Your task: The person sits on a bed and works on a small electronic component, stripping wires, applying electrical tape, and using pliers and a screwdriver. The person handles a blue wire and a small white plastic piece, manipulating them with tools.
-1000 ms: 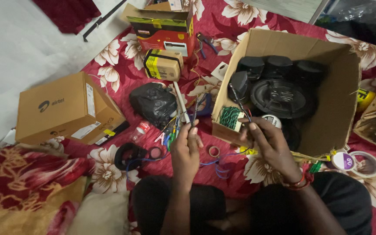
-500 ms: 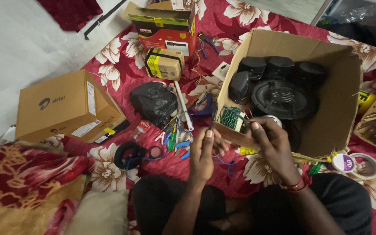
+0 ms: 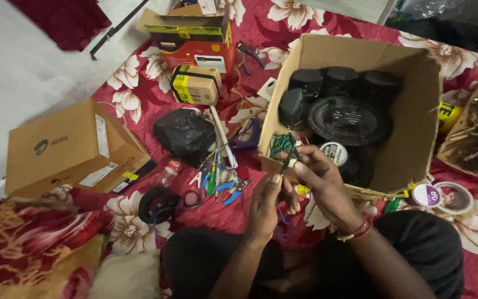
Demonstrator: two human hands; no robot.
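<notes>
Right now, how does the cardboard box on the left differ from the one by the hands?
The left box is shut and lies on its side; the box by the hands stands open, full of black speakers. The left box looks smaller. Both are plain brown cardboard on the flowered cloth.

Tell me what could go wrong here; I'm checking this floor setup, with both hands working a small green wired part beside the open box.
1. The green part is pinched in the right hand at the lip of the cardboard box; if it slips, it may drop among the black speakers.
2. The left hand works thin wires in dim light, so one could snag or be pulled loose.
3. Pliers lie loose on the cloth close to the hands; an arm might catch them.
</notes>
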